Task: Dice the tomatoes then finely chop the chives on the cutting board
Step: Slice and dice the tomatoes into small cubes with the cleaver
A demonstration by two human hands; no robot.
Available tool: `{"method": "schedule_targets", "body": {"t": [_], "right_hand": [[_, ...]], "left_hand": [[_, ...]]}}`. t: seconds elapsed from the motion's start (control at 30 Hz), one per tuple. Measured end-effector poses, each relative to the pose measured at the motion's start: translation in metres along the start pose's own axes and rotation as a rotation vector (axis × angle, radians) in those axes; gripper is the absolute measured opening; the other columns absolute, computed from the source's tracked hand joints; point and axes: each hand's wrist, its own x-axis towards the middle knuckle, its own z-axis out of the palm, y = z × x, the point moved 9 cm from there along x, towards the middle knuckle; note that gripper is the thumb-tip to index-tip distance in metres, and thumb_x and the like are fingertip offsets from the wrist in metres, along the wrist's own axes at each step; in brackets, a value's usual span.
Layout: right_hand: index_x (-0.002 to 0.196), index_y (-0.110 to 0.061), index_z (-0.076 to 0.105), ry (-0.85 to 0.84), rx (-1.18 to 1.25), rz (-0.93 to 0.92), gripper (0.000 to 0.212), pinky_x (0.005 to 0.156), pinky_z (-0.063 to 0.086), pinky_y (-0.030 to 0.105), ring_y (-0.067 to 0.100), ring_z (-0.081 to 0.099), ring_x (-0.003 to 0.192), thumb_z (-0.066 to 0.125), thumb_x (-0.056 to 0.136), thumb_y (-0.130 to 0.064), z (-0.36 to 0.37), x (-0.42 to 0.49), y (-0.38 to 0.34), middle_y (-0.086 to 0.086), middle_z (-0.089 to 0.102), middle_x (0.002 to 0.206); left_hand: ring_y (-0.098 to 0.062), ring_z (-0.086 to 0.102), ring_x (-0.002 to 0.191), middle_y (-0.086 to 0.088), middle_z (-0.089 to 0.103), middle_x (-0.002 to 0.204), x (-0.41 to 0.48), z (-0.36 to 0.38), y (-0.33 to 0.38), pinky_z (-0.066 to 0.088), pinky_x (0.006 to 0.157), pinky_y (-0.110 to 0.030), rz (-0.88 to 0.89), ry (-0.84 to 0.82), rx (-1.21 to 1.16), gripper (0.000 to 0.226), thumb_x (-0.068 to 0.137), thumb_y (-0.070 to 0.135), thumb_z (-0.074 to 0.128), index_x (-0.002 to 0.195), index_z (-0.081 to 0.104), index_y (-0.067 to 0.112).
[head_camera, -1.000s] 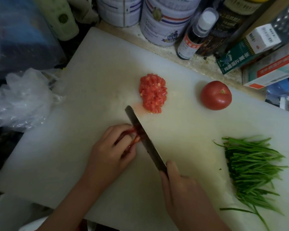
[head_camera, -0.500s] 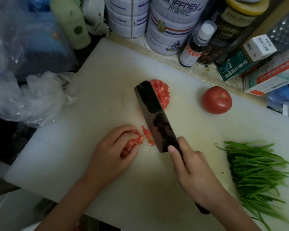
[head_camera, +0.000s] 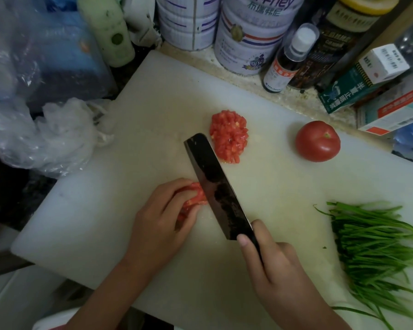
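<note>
While the curled fingers (head_camera: 173,188) of the left hand (head_camera: 162,217) hold down a small bunch of tomato pieces (head_camera: 197,198) on the cutting board (head_camera: 153,110), the fingertips are tucked over the red flesh and touch it. The right hand (head_camera: 277,270) is wrapped round the handle of a dark knife (head_camera: 215,186), its thumb and forefinger gripping either side of the blade's heel. The broad blade runs from that hand toward the far left, tilted, its lower edge right against the held pieces.

Just beyond the knife tip, on the far side, a heap of diced tomato (head_camera: 229,136) lies on the board. To its right, well apart, a whole tomato (head_camera: 317,141) sits stem up. On the board's near right a loose bundle of chives (head_camera: 372,244) lies uncut.

Off the board's left edge rests a crumpled plastic bag (head_camera: 57,139). Along the far edge stand two tins (head_camera: 250,39), a small white-capped bottle (head_camera: 289,60) and some cartons (head_camera: 358,86).
</note>
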Motion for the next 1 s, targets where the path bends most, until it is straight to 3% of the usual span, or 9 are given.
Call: {"method": "schedule_targets", "body": {"t": [0.17,0.3,0.37,0.43,0.57,0.73,0.83,0.9,1.0], "right_hand": [[0.086,-0.034,0.029,0.001,-0.072,-0.021,0.023,0.046,0.026,0.029,0.017,0.044,0.050,0.022,0.093,-0.054,0.012,0.001,-0.003,-0.004,0.036,0.045],[0.093,-0.032,0.024,0.019,-0.170,0.023,0.031,0.038,0.021,0.022,0.015,0.041,0.039,0.011,0.084,-0.059,0.024,0.001,-0.005,-0.007,0.029,0.044],[0.100,-0.029,0.020,0.022,-0.241,0.078,0.028,0.046,0.026,0.033,0.028,0.058,0.056,0.013,0.087,-0.053,0.028,0.001,-0.007,-0.004,0.042,0.052],[0.106,-0.024,0.018,0.068,-0.417,0.057,0.021,0.050,0.027,0.031,0.031,0.063,0.068,0.020,0.095,-0.042,0.029,0.006,-0.013,0.003,0.059,0.067],[0.109,-0.018,0.036,-0.007,-0.538,0.066,0.022,0.038,0.017,0.030,0.027,0.058,0.045,0.048,0.091,-0.023,0.036,0.026,-0.022,0.004,0.057,0.052],[0.113,-0.005,0.053,0.038,-0.457,0.033,0.035,0.029,0.028,0.026,0.027,0.052,0.033,0.056,0.081,-0.020,0.037,0.047,-0.028,0.005,0.054,0.043],[0.128,-0.020,0.032,-0.064,-0.388,0.102,0.035,0.046,0.032,0.032,0.030,0.063,0.061,0.029,0.095,-0.034,0.042,0.023,-0.014,0.001,0.056,0.061],[0.115,-0.030,0.021,-0.031,-0.269,0.166,0.035,0.048,0.029,0.033,0.031,0.061,0.072,0.008,0.091,-0.052,0.035,-0.002,-0.001,-0.008,0.041,0.059],[0.113,-0.029,0.029,-0.006,-0.289,0.154,0.039,0.048,0.025,0.033,0.030,0.059,0.070,0.010,0.091,-0.056,0.027,0.001,-0.004,-0.008,0.034,0.055]], "left_hand": [[-0.023,0.066,0.103,-0.011,0.068,0.113,0.000,0.000,0.002,0.053,0.092,-0.032,0.022,0.023,0.001,0.016,0.089,0.013,0.069,0.099,0.073,0.000],[-0.023,0.068,0.101,-0.011,0.069,0.112,0.001,0.002,0.002,0.055,0.088,-0.033,0.008,0.030,-0.015,0.015,0.088,0.012,0.070,0.095,0.073,-0.001],[-0.023,0.068,0.101,-0.011,0.069,0.112,0.001,0.002,0.001,0.055,0.088,-0.033,0.000,0.019,-0.016,0.015,0.087,0.011,0.070,0.094,0.073,-0.001],[-0.024,0.067,0.101,-0.011,0.069,0.111,0.002,0.003,0.000,0.054,0.088,-0.032,-0.006,0.007,-0.013,0.014,0.085,0.011,0.071,0.093,0.073,-0.001],[-0.024,0.067,0.100,-0.012,0.069,0.110,0.003,0.004,-0.001,0.053,0.087,-0.033,-0.010,-0.001,-0.033,0.013,0.086,0.010,0.070,0.091,0.072,-0.002],[-0.024,0.065,0.101,-0.012,0.068,0.111,0.003,0.006,-0.003,0.051,0.090,-0.030,-0.028,-0.022,-0.045,0.012,0.085,0.008,0.069,0.092,0.071,-0.001],[-0.023,0.065,0.099,-0.011,0.068,0.109,0.004,0.005,-0.002,0.051,0.091,-0.028,-0.025,-0.017,-0.041,0.012,0.085,0.009,0.069,0.090,0.071,-0.001],[-0.024,0.065,0.098,-0.011,0.068,0.108,0.004,0.005,-0.002,0.051,0.089,-0.029,-0.024,-0.010,-0.051,0.011,0.084,0.008,0.069,0.088,0.071,-0.002],[-0.025,0.065,0.096,-0.012,0.067,0.107,0.006,0.004,-0.002,0.051,0.088,-0.029,-0.015,-0.001,-0.069,0.010,0.083,0.007,0.069,0.085,0.070,-0.003]]}}
